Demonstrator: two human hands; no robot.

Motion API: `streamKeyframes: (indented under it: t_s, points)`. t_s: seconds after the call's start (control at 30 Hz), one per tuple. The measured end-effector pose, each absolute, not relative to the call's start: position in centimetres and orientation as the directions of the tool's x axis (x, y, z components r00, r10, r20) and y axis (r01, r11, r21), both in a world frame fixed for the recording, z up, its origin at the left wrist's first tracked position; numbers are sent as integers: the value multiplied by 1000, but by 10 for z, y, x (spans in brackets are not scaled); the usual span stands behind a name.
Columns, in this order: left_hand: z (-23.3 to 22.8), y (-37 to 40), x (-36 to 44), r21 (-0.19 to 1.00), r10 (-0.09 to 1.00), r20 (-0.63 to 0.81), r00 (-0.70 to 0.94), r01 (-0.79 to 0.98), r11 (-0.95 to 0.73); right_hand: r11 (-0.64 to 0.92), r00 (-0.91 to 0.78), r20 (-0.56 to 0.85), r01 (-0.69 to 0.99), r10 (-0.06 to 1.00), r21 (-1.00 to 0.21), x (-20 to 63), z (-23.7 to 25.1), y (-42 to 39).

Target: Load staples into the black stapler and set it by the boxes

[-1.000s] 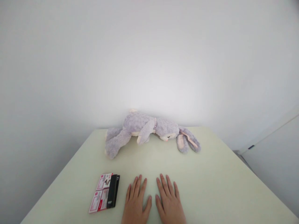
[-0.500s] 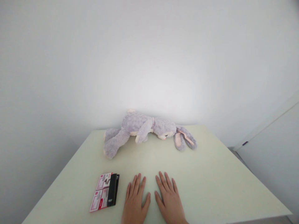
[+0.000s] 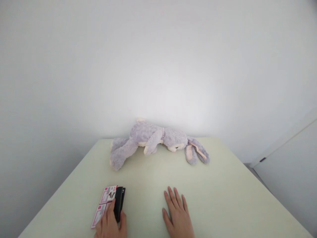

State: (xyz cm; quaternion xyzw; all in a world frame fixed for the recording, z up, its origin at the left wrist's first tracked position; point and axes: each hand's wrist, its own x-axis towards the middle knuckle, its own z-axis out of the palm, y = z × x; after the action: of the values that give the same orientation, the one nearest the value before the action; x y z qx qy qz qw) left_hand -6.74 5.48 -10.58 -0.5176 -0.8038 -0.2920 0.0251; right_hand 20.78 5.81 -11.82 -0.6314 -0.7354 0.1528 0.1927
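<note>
Stapler (image 3: 119,203), black, lies near the front left of the pale green tabletop (image 3: 223,198), on or against a pink-and-white card pack (image 3: 105,202). Left hand (image 3: 110,224) rests over its near end, thumb on the right side, fingers across the card; grip looks closed around the stapler, though the frame edge cuts the hand off. Right hand (image 3: 177,216) lies flat on the tabletop, fingers spread, touching nothing else, well apart from the stapler. Grey plush rabbit (image 3: 153,140) lies on its side at the far edge by the white wall (image 3: 158,59).
</note>
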Motion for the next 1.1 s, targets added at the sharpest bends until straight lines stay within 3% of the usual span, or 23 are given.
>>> streamKeyframes:
  t_s: [0.13,0.2,0.3,0.37,0.5,0.67,0.87,1.0,1.1]
  points:
    - [-127,56,-41,650,905,285,-315,758,59,92,-62,69,746,996,-659,182,-104,67]
    - [-138,52,-3,770,938,188,-292,637,44,109,-99,60,633,993,-767,163,-87,79]
    - [-153,44,50,868,981,142,-133,493,-59,152,-156,74,577,985,-803,143,-62,106]
    - [-157,42,65,808,982,184,-47,577,-123,168,-177,79,572,981,-803,140,-53,126]
    - [-149,53,45,473,951,308,11,866,-163,248,-278,115,512,954,-822,146,-50,152]
    - [-139,66,19,205,906,376,196,936,-287,285,-234,208,367,950,-885,140,-53,151]
    - [-131,67,20,200,904,387,184,940,-277,166,131,167,19,977,-986,155,-64,152]
    - [-124,70,19,232,905,375,200,925,-301,95,355,-14,-289,935,-953,195,-82,149]
    - [-120,72,7,279,903,364,228,898,-339,36,388,-165,-461,907,-887,218,-91,140]
